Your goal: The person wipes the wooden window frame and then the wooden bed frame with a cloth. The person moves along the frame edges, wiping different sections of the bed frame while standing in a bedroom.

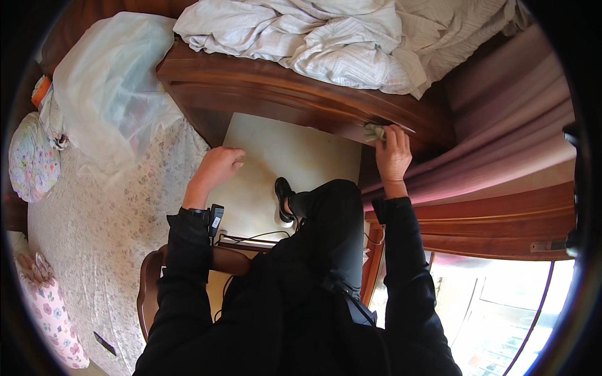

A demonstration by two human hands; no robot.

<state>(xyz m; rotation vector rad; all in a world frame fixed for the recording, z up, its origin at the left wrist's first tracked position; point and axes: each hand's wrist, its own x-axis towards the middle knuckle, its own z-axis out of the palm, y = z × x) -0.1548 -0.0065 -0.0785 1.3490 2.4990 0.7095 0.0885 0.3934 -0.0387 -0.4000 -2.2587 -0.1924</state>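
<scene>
My right hand (395, 155) is up against the dark wooden bed board (282, 88), near its right end. Its fingers are closed on a small, crumpled, pale green and white cloth (374, 132), which touches the board; part of the cloth is hidden by the fingers. Over the pale floor, left of centre, my left hand (216, 168) hangs in the air with fingers loosely bent and a gap between them. Nothing shows in it, and it touches neither the board nor the bed beside it.
White rumpled bedding (313, 37) lies above the board. A patterned mattress (113, 250) with a sheer plastic-like sheet (119, 81) fills the left. A wooden chair (150, 294) stands beside me. Pinkish curtains (501, 113) hang at right, over a bright window (495, 307). Cables (257, 237) run below.
</scene>
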